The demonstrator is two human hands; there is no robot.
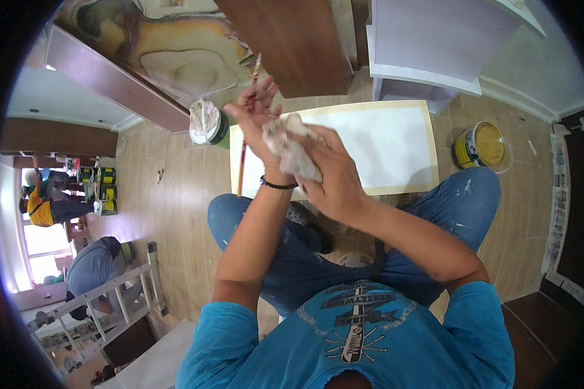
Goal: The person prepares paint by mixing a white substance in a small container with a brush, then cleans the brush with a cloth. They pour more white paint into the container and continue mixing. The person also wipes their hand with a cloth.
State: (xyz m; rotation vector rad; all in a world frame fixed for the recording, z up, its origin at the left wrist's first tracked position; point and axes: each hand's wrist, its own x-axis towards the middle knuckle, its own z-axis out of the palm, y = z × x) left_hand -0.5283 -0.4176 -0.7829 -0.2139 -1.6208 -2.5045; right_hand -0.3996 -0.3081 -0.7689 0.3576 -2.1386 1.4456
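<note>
My left hand (261, 107) is raised with its palm turned up and its fingers apart. My right hand (336, 172) grips a crumpled whitish rag (294, 148), pressing it against the base of the left palm and wrist. A thin red and yellow stick (243, 162) runs past the left hand; a red and white length shows up by the fingers. Whether it is one piece or touches the fingers, I cannot tell. Below both hands lies a white panel (383, 146) with a cream border.
A paint-smeared bucket (204, 123) stands left of the panel, and a yellow-lidded can (488, 144) to its right. A brown wooden panel (295, 45) and white cabinet (428, 39) border the far side. At left are a ladder (120, 295), a crouching person (94, 269) and several cans (107, 192).
</note>
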